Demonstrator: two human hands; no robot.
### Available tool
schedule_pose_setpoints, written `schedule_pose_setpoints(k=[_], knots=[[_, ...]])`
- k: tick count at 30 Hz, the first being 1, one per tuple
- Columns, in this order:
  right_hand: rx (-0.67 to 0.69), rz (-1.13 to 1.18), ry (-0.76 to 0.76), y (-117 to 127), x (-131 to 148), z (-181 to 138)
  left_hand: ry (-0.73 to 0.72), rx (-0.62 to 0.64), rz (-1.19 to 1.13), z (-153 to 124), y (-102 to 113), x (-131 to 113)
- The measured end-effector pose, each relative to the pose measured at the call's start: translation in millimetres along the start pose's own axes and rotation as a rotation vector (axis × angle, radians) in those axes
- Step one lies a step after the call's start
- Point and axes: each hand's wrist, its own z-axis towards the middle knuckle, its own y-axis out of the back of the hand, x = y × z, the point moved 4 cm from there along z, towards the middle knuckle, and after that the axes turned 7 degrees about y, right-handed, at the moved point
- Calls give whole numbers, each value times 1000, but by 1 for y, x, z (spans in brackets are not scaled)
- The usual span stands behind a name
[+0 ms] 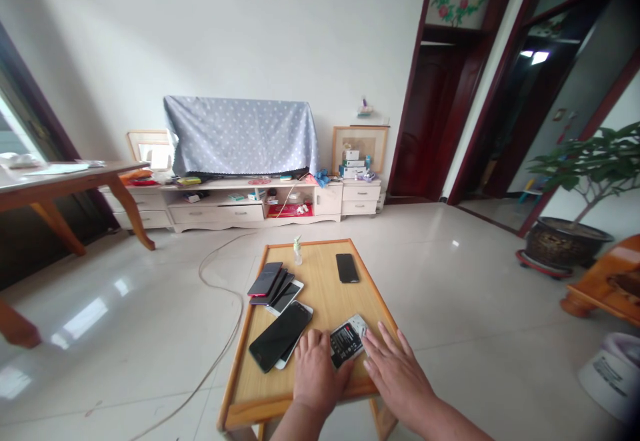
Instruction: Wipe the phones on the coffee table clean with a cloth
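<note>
A phone with its back off (345, 346), a black battery showing and a pale silver upper end, lies on the small wooden table (327, 274). My left hand (317, 368) is curled at its left edge, the thumb along the near side, holding it. From the right, my right hand (397, 369) reaches over with fingers stretched and spread, its fingertips touching the pale end. Whether a small whitish piece sits under those fingertips I cannot tell. Beside my left hand a black phone (281, 336) rests on a white one.
Several more phones (267, 280) overlap at the table's left. A dark phone (347, 268) lies at the far right, a small pump bottle (297, 250) at the far edge. A cable (227, 288) runs over the floor. A potted plant (565, 244) stands right.
</note>
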Motion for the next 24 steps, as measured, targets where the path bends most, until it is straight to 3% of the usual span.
schedule_pose_setpoints(k=[9, 16, 18, 24], knots=[[14, -6, 46, 12, 20, 50, 15, 11, 7, 0, 3, -1], [18, -9, 57, 0, 4, 4, -5, -20, 37, 1, 0, 2], [19, -17, 51, -1, 3, 3, -14, -17, 35, 1, -1, 2], [18, -6, 50, 15, 19, 53, -14, -5, 37, -1, 1, -2]])
